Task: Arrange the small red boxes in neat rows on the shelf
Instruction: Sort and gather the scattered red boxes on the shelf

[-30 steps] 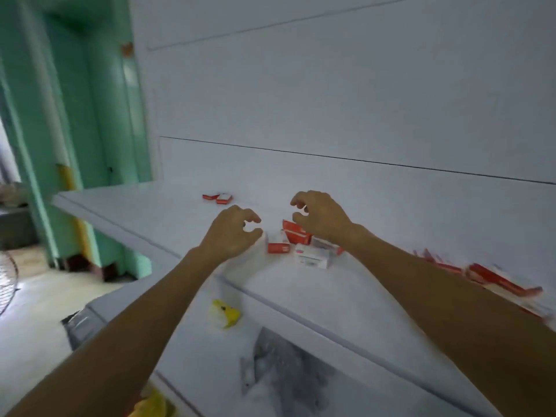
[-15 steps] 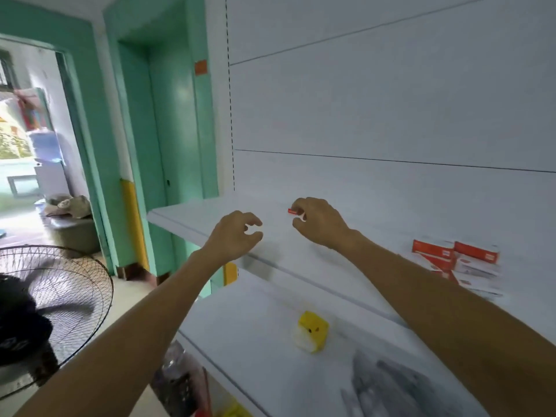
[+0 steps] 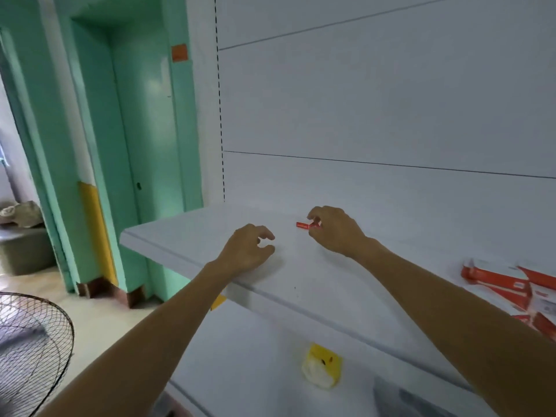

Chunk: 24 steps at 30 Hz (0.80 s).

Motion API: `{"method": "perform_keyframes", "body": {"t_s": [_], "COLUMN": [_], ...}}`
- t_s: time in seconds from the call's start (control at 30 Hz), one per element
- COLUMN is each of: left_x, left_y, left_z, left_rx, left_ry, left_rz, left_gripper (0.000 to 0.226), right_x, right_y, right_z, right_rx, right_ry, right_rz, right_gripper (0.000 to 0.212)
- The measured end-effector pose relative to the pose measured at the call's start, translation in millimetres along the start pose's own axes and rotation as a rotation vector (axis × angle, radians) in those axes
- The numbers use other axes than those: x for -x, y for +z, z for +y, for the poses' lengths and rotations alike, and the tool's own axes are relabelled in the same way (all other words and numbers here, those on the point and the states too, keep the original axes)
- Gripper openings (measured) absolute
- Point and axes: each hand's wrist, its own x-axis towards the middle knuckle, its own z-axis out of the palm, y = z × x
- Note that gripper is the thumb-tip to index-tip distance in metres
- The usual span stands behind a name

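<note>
Placement is the step now: the right hand (image 3: 334, 233) pinches one small red box (image 3: 304, 225) low over the shelf (image 3: 180, 239), toward its back. Better to lay it flat, edge parallel to the back wall (image 3: 391, 191). The left hand (image 3: 248, 249), loosely curled and empty, can square it. Other red boxes (image 3: 496, 279) lie untidy at right.

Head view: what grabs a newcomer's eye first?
The right hand pinches a small red box toward the back of the white shelf. The left hand is empty beside it, fingers curled, by the front edge. A loose heap of red boxes lies on the shelf at far right.
</note>
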Motion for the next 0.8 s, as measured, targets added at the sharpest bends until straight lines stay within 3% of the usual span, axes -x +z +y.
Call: {"method": "perform_keyframes", "body": {"t_s": [0.4,0.6,0.73,0.8], "left_x": [-120,-159,-180,-185], "left_y": [37,69,82,87], "left_z": [-20,-22,-23,-22], "left_rx": [0.095,0.063,-0.088,-0.143], "left_ry": [0.121,0.191,0.262,0.298], "left_rz": [-0.055,-0.228,-0.409,-0.437], "left_gripper": [0.024,0.032,0.050,0.046], "right_x": [-90,-100,-95,-92], "right_y": [16,33,52,55], "right_z": [54,77,79,77], "right_rx": [0.062,-0.038,-0.001,-0.018], "right_ry": [0.159,0.401,0.476,0.495], "right_rz": [0.046,0.071,-0.046,-0.024], "right_gripper": [0.033,0.035,0.053,0.057]}}
